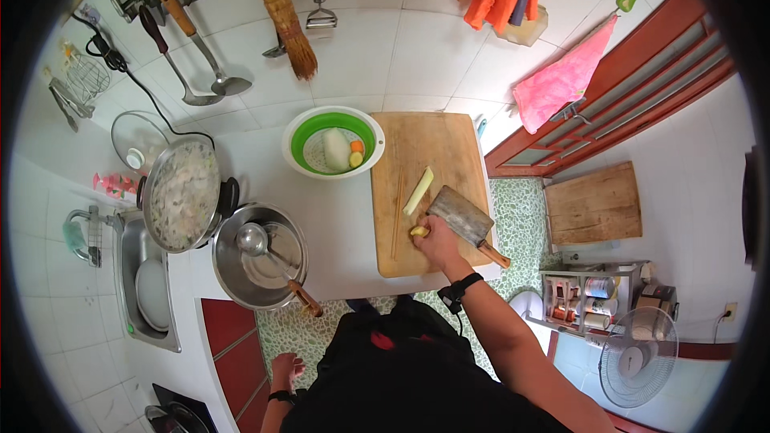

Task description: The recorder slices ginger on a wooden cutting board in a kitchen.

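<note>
My right hand [439, 244] reaches over the wooden cutting board [457, 132], its fingers closed on a small yellow piece that looks like ginger [419, 231]. Just right of it a cleaver [461, 212] lies flat, its wooden handle toward the board's near right edge. Beyond my fingers rests a long pale green vegetable piece [419, 190], with a pair of thin chopsticks [398, 212] alongside on the left. Down by my body, below the counter edge, my left hand [287, 367] hangs with loosely bent fingers and nothing visible in it.
Left of the board stands a green and white colander [298, 162] holding a white vegetable and orange and yellow pieces. Farther left are a steel pot [233, 285] with a ladle [253, 239], a full electric pan [186, 192] and a sink [128, 297]. Utensils hang on the wall.
</note>
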The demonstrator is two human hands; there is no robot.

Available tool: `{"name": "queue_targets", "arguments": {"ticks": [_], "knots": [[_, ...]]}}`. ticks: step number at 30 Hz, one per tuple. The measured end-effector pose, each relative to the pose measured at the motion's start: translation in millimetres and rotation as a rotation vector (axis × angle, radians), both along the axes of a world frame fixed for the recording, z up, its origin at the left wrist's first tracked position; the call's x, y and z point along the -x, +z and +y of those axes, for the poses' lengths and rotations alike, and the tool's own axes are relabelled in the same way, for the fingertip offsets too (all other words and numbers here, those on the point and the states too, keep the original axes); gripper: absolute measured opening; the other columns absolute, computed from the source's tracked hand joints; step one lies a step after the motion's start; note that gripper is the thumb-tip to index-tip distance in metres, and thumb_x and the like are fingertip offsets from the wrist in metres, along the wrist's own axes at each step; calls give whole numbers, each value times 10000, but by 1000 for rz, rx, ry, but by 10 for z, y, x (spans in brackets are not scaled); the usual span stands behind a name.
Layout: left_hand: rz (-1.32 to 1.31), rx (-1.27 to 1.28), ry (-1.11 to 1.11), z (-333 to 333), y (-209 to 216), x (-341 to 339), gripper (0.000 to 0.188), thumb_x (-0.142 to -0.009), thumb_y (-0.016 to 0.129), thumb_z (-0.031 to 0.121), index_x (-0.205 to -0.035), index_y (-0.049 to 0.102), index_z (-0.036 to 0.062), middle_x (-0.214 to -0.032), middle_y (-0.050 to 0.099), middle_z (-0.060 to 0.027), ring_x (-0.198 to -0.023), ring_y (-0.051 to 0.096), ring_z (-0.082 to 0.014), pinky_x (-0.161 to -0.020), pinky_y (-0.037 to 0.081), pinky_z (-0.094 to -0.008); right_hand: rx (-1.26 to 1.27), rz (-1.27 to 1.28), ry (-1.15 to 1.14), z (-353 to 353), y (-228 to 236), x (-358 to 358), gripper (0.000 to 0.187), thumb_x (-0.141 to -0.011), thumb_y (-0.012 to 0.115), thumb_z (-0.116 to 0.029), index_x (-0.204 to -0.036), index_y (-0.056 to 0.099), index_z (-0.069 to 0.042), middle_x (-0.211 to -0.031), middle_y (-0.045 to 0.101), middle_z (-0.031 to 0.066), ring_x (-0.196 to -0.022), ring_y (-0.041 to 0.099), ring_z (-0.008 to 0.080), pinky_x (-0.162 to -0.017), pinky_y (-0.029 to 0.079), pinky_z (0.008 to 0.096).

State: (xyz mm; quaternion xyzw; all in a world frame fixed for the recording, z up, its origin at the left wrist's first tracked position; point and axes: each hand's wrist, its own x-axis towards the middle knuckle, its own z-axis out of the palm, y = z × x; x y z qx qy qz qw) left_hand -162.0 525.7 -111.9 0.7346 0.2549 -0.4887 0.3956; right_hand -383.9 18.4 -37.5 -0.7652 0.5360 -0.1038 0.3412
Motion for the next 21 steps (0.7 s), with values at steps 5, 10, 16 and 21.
{"name": "queue_targets", "arguments": {"ticks": [5, 10, 16, 21], "knots": [[-21, -26, 25, -26, 280, 83, 207, -987, 563, 63, -1136, 611, -72, -953, 686, -230, -679, 668, -285, -578, 561, -383, 4, -53, 53, -39, -66, 186, 383, -806, 808, -233, -1116, 623, -107, -1153, 652, 164, -1050, 663, 412, -871, 548, 475], [-76, -4, -419, -132, 527, 186, 221, -1020, 598, 133, -1100, 649, -66, -918, 711, -185, -677, 672, -224, -609, 566, -346, 74, 28, 203, -6, -17, 230, 369, -835, 751, -189, -1167, 596, -145, -1190, 596, 136, -1013, 669, 416, -839, 565, 498], [-117, 88, -893, -981, 1323, 281, 243, -1011, 673, 237, -1036, 687, -5, -855, 703, -50, -767, 667, -125, -690, 541, -301, 90, -8, 202, -23, -163, 395, 394, -848, 725, -179, -1213, 579, -163, -1212, 579, 117, -979, 682, 402, -798, 578, 502], [-197, 256, -1040, -1897, 1655, 429, 221, -1022, 662, 242, -1032, 673, 21, -828, 678, -19, -738, 640, -108, -684, 523, -280, 39, -76, 218, -79, 64, 567, 390, -845, 725, -161, -1212, 595, -164, -1199, 585, 107, -984, 684, 389, -792, 575, 498]]}}
